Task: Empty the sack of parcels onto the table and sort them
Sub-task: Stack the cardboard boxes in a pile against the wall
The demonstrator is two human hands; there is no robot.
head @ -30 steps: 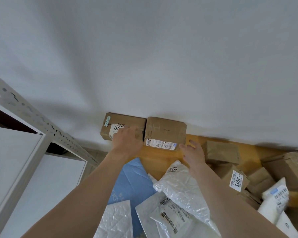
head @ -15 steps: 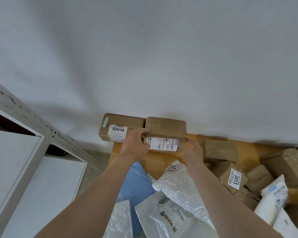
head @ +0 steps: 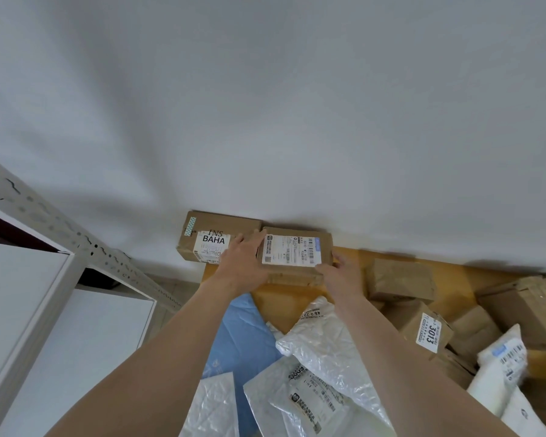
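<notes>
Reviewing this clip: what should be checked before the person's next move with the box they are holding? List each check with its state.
1. Grip: left hand holds the box at its left end, right hand at its right corner: ok.
2. Label faces up: ok.
3. Box resting on the table: cannot tell, the underside is hidden.
4. Gap to the BAHA box: cannot tell, the left hand covers it.
5. Space on the right: brown parcel stands apart from the box: ok.
</notes>
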